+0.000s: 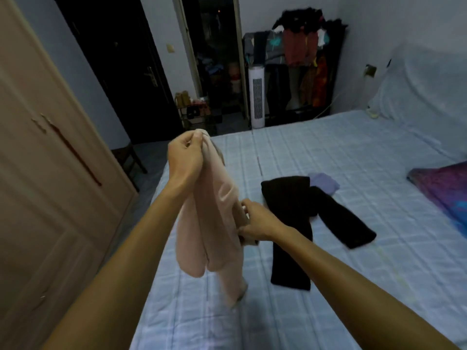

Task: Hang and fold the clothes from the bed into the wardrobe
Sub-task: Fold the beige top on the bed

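The left hand (185, 152) is pinching the top of a pink garment (214, 223), holding it up above the near left part of the bed (328, 152). The garment is hanging straight down from that hand, its lower end reaching almost to the bed's sheet. The right hand (255, 221) is gripping the garment's right edge, about halfway down, thumb and fingers closed on the fabric. A black garment (300, 218) is lying spread flat on the bed, just right of the right hand and not touching it. A lilac garment (324, 183) is lying on the bed, partly tucked behind the black one. The wardrobe (38, 152) is standing left of the bed with its doors closed.
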